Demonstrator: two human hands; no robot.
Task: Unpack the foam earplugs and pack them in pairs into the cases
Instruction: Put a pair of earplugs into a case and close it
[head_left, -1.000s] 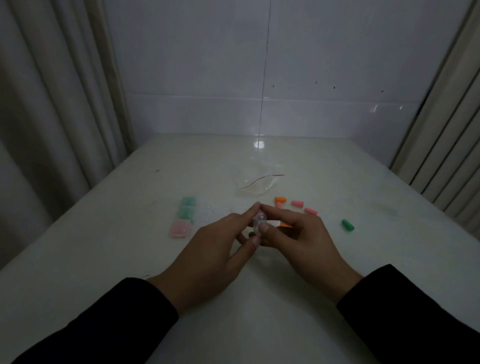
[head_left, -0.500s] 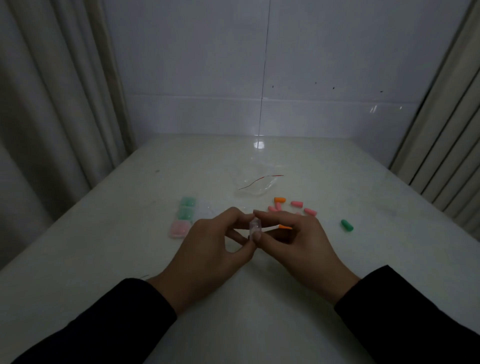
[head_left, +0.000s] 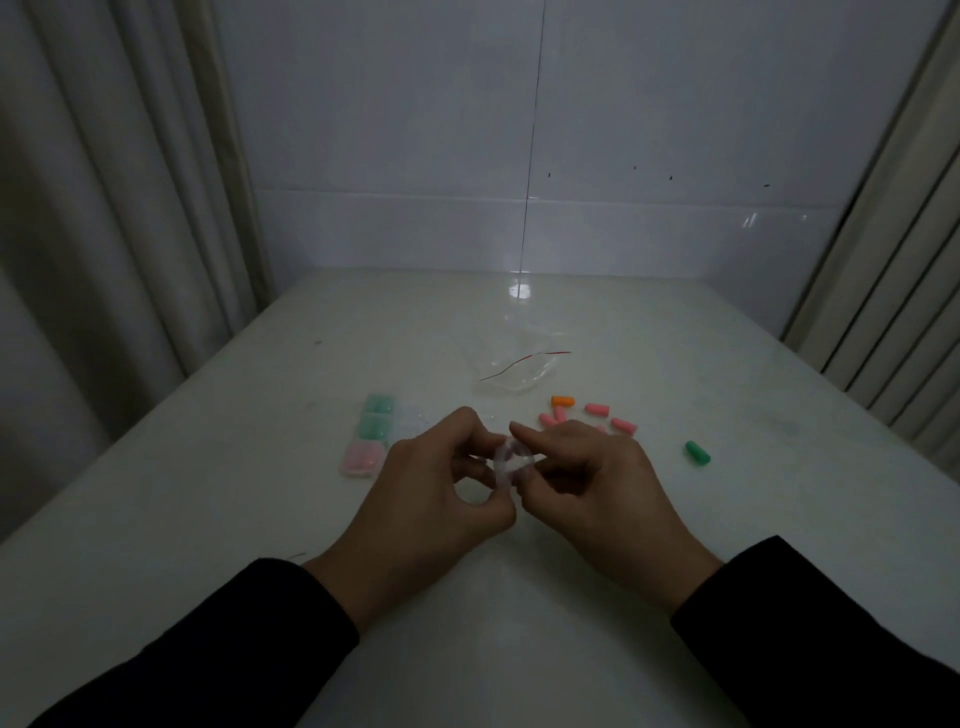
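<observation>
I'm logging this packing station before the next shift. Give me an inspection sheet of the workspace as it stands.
Surface: pale table, glossy, a few faint smudges.
Job's things: clear case held between both hands; three filled cases in a row at left, two green, one pink; loose pink earplugs, an orange earplug and a green earplug at right.
Clutter: empty clear bag with a red strip, beyond the hands.
Hands: left hand and right hand both pinch the clear case.
Cables: nothing seen.
Surroundings: white tiled wall; curtains on both sides.
</observation>
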